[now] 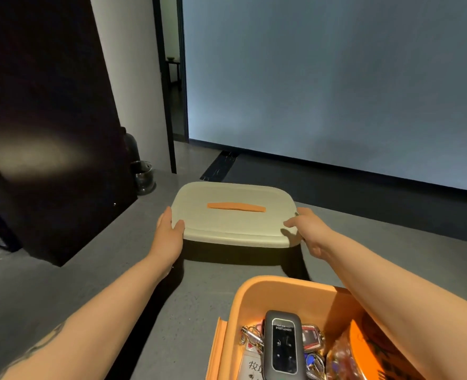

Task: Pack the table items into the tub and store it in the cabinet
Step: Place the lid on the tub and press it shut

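An orange tub [257, 294] stands at the near edge of the grey table [95, 283]. Inside it lie a dark grey device with a screen [281, 346], a bunch of keys with tags [254, 338] and a crinkly packet [342, 355]. Farther out, a beige lid [235, 223] with an orange strip handle [236, 207] hovers above the table and casts a dark shadow under it. My left hand [169, 231] grips the lid's left edge, thumb on top. My right hand [306, 231] grips its right edge, thumb on top.
A tall dark panel [48, 119] rises at the left of the table. A small glass jar [143, 175] and a dark bottle [131, 144] stand at the back left. A pale wall and a dark doorway lie beyond.
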`<action>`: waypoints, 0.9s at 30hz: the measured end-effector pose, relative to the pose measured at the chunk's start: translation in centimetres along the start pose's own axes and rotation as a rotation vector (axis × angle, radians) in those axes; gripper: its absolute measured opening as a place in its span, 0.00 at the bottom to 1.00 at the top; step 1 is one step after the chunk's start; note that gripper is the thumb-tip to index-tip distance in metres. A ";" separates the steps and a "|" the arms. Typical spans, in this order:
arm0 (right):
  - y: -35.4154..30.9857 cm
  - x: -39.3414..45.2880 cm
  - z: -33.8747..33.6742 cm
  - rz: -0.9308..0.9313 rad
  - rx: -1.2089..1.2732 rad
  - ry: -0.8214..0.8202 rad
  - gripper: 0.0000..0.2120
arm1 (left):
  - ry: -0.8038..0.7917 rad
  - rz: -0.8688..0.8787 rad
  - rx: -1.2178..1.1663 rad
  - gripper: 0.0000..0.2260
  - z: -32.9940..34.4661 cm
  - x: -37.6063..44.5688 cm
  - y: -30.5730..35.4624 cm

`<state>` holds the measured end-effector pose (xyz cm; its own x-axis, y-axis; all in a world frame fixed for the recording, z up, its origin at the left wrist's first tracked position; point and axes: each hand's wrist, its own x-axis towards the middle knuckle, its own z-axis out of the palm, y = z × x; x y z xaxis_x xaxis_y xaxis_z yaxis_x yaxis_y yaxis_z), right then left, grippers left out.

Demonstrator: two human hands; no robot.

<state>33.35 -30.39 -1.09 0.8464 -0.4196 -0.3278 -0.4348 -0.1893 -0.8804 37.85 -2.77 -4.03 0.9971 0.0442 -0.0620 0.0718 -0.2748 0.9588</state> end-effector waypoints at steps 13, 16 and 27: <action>4.7 -24.4 -11.2 -0.418 0.073 0.395 0.32 | -0.137 0.338 -0.046 0.25 -0.7 -19.4 6.1; 8.0 -28.1 -12.1 -0.389 0.076 0.410 0.29 | -0.200 0.356 -0.052 0.25 -0.3 -23.1 4.8; 16.4 -33.4 -10.5 -0.288 -0.052 0.376 0.27 | -0.214 0.382 0.145 0.26 -1.4 -29.1 -0.8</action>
<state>-5.29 -28.80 -0.97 0.7690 -0.6340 0.0822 -0.2215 -0.3849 -0.8960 8.76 -2.46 -2.55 0.9344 -0.2816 0.2182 -0.3145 -0.3647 0.8764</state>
